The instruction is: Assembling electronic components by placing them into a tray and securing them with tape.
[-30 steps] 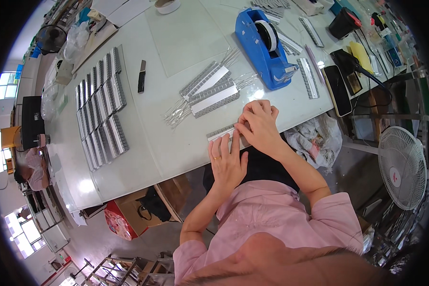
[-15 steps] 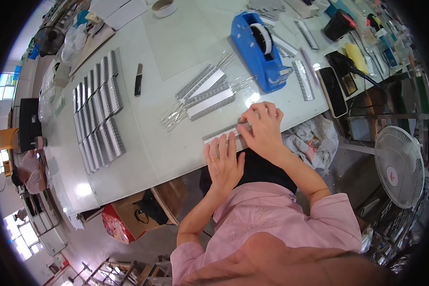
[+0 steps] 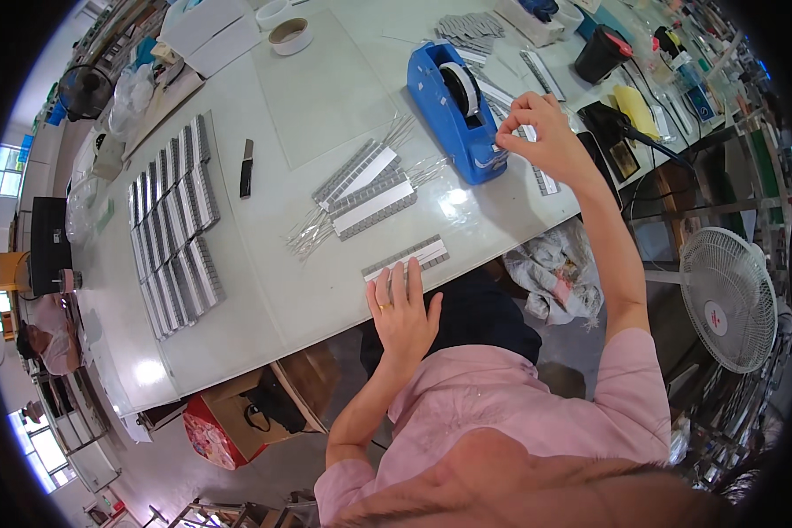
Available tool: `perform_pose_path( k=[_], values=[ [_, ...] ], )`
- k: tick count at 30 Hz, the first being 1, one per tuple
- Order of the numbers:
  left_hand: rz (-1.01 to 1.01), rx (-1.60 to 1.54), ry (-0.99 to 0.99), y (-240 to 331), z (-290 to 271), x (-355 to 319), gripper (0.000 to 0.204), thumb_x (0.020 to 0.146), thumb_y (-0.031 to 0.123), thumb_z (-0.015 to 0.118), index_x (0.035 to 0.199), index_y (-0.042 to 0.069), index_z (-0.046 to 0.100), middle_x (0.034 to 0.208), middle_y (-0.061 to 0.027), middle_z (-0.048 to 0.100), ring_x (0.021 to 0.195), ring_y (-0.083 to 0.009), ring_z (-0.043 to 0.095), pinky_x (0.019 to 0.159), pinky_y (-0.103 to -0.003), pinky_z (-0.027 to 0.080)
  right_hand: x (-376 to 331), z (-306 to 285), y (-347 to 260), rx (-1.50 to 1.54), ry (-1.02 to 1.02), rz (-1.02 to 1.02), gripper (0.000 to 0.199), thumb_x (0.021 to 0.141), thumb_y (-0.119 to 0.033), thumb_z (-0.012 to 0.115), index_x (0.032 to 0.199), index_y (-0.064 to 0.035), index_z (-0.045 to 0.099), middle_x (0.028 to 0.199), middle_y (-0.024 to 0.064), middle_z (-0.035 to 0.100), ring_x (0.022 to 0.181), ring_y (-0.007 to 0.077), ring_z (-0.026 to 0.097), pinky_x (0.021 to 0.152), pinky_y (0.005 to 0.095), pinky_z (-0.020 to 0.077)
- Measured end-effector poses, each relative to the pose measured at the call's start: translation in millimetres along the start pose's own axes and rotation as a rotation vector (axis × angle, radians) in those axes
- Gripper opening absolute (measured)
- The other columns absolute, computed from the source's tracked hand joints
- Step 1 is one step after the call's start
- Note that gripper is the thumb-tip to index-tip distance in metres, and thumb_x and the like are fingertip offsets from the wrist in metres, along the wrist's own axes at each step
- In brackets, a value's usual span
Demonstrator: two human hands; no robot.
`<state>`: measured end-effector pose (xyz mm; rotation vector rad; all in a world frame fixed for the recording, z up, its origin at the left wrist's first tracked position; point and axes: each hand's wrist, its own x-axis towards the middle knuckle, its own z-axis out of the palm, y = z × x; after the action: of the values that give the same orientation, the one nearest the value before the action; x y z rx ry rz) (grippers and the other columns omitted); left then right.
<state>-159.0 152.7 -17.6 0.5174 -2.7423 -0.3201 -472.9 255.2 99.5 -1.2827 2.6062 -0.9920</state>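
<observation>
My left hand [image 3: 404, 308] lies with its fingers stretched out on the near side of a flat grey-and-white patterned strip [image 3: 427, 253] by the table's front edge. Its fingertips cover part of the strip. My right hand [image 3: 544, 136] is raised at the front end of a blue tape dispenser [image 3: 444, 110]. Thumb and forefinger are pinched together beside the dispenser's cutting end; whatever is between them is too small to make out. A pale tape roll [image 3: 460, 90] sits in the dispenser. Left of it lie similar strips [image 3: 374, 207] with thin wires at their ends.
Rows of grey strips [image 3: 174, 224] lie on the left of the glass-topped table [image 3: 264, 299]. A knife [image 3: 246, 169] lies beside them. A wide tape roll [image 3: 290, 36] stands at the back. A phone [image 3: 597, 163] and black cup [image 3: 602, 53] are right; a white fan [image 3: 726, 299] stands beyond the edge.
My right hand has left the strip and moved up and right to the tape dispenser, its fingers now pinched. My left hand stays on the strip, more of which now shows.
</observation>
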Motion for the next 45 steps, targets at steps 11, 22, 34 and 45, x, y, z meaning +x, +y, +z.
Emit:
perform_pose_path(
  k=[11,22,34,45],
  values=[
    [-0.031,0.02,-0.031,2,-4,0,0.069,0.086,0.034,0.075,0.145,0.005,0.052,0.14,-0.0158,0.047,0.133,-0.0371,0.039,0.113,-0.055,0.033,-76,68,-28,-0.335,0.381,0.041,0.007,0.081,-0.016,0.076,0.085,-0.0138,0.071,0.106,0.0026,0.059,0.111,0.0289,0.049,0.093,0.0451,0.0322],
    [-0.035,0.036,-0.017,2,-1,-1,0.068,0.085,0.033,0.076,0.144,0.008,0.052,0.142,-0.0138,0.045,0.134,-0.0351,0.037,0.114,-0.054,0.032,-109,134,-60,0.191,-0.084,-0.02,0.011,0.079,-0.017,0.077,0.085,-0.0133,0.069,0.113,0.0007,0.057,0.118,0.0293,0.043,0.095,0.048,0.0299],
    [-0.024,0.066,-0.007,1,1,-2,0.068,0.085,0.033,0.076,0.144,0.009,0.053,0.14,-0.013,0.048,0.134,-0.0348,0.039,0.114,-0.054,0.033,-110,130,-74,-0.154,0.114,-0.119,0.034,0.076,-0.025,0.08,0.109,-0.0186,0.072,0.121,0.006,0.053,0.119,0.0327,0.043,0.097,0.0503,0.0277],
    [0.028,0.101,0.064,-21,-6,2,0.066,0.081,0.036,0.079,0.139,0.012,0.059,0.145,-0.0061,0.051,0.134,-0.0289,0.044,0.111,-0.051,0.03,-48,148,-57,-0.087,0.128,-0.364,0.047,0.075,-0.02,0.08,0.12,-0.0192,0.066,0.123,0.0047,0.056,0.118,0.0319,0.046,0.093,0.0492,0.036]
  ],
)
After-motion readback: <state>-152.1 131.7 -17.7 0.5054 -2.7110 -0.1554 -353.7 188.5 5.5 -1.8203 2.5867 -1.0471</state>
